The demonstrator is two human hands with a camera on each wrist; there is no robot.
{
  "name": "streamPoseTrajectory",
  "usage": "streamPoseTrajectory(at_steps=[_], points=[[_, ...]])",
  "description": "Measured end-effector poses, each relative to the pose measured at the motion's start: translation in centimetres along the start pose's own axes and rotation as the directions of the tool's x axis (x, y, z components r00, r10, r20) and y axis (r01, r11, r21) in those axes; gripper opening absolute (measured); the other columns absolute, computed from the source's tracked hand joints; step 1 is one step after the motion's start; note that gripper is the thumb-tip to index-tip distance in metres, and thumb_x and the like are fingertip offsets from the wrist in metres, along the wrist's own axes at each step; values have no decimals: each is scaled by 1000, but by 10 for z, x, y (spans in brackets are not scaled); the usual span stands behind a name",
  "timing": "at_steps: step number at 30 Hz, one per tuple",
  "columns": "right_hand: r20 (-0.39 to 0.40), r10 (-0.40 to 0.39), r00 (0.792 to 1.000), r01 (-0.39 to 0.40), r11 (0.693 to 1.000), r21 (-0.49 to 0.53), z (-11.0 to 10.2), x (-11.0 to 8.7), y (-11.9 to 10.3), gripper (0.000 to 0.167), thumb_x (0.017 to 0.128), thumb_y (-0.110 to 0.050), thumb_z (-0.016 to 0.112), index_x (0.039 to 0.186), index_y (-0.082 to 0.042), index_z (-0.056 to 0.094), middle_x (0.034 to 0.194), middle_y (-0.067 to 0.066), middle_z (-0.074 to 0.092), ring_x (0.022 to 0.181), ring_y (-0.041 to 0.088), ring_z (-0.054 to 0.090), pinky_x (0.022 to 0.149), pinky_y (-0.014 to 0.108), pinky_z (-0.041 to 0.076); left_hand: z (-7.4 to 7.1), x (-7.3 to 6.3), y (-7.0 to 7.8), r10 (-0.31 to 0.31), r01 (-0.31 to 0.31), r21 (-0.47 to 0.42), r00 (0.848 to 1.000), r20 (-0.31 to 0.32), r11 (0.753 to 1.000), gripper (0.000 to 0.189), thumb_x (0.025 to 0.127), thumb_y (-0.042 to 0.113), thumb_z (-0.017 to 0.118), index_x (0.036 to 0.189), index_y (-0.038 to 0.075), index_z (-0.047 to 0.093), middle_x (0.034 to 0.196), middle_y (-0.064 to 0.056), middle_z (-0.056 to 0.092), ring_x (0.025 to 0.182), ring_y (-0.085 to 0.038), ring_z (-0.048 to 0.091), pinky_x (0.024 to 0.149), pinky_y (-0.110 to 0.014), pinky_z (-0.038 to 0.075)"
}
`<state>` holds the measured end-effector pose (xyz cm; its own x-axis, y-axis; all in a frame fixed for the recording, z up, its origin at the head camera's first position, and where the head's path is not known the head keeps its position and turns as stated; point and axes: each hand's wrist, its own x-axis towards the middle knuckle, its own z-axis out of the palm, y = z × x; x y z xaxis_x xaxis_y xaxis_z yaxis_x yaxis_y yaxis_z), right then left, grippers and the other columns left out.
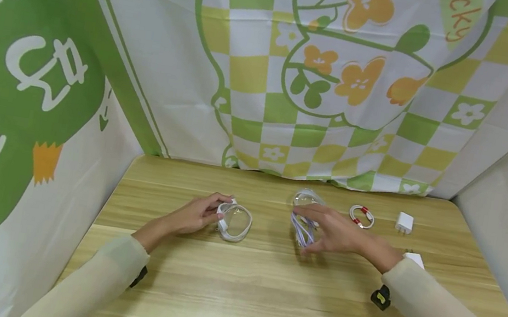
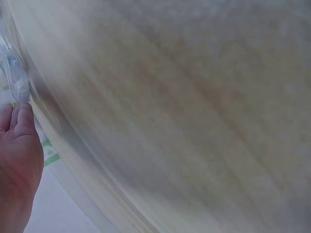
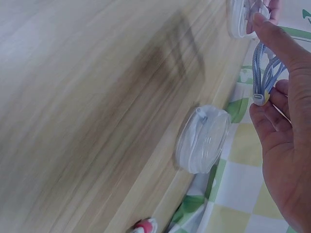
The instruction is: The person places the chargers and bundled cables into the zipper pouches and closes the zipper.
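At the left of the tabletop, my left hand (image 1: pixel 197 215) pinches the near edge of a coiled white cable (image 1: pixel 246 229) with clear plastic inside its loop. Clear plastic (image 2: pixel 18 80) shows at those fingertips in the left wrist view. My right hand (image 1: pixel 341 232) holds a folded bundle of pale purple-blue cable (image 1: pixel 304 233) between thumb and fingers. In the right wrist view the cable bundle (image 3: pixel 262 73) hangs above the wood, its end at the fingertips. Just beyond it lies a round clear case (image 3: pixel 204 141) with a white cable inside, partly hidden by the right hand in the head view.
Right of the right hand lie a small white cable coil with red ties (image 1: pixel 361 217) and a white plug adapter (image 1: pixel 404 222). Another white adapter (image 1: pixel 415 259) is partly covered by the right sleeve. Patterned cloth (image 1: pixel 285 147) hangs along the back edge of the wooden table (image 1: pixel 231 304).
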<state>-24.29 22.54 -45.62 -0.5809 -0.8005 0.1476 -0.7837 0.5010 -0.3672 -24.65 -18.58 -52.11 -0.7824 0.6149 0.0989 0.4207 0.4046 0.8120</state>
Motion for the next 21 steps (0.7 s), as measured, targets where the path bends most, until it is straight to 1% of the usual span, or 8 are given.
streamPoseTrajectory(at_steps=[3,6,9,13,16,21], points=[[3,5,1000,-5,1000,-6,3,7,-1,98,73,-41,98,153,-3,54,150,21,59,137,40,57,110,57,51,-3,1,0,-4,4,-8,1000,15,1000,43,108,7,59,149,0,50,162,-24,45,138,-42,57,115,-51,48],[15,7,1000,-7,1000,4,5,14,-2,98,74,-40,98,154,-3,53,152,23,57,140,41,54,115,57,47,-5,2,1,-8,9,-27,1000,26,1000,42,107,5,61,147,-1,51,160,-24,47,137,-42,58,114,-49,49],[24,6,1000,-7,1000,8,6,20,-5,98,75,-41,97,154,-3,53,153,21,56,142,41,53,117,58,45,-6,3,2,-12,14,-54,999,37,998,44,105,4,62,147,-2,50,159,-25,48,139,-42,57,115,-47,48],[25,-7,1000,7,1000,10,7,28,-9,97,75,-40,97,152,-1,54,152,18,58,140,39,55,115,57,47,-6,2,1,-15,19,-71,999,48,997,45,104,2,64,146,-4,49,157,-27,50,142,-42,54,115,-44,47],[24,-21,999,21,1000,5,10,35,-10,97,75,-41,97,152,0,54,151,18,60,138,39,57,114,56,48,-7,2,-1,-15,18,-65,998,53,998,45,103,1,65,145,-3,49,155,-27,52,142,-41,53,116,-43,47],[35,-26,999,26,1000,-7,16,46,-11,97,77,-44,95,152,-1,53,153,17,58,139,37,56,117,54,46,-9,1,-4,-3,6,-35,998,68,999,46,103,3,66,145,-2,49,151,-25,57,140,-39,56,115,-44,47]])
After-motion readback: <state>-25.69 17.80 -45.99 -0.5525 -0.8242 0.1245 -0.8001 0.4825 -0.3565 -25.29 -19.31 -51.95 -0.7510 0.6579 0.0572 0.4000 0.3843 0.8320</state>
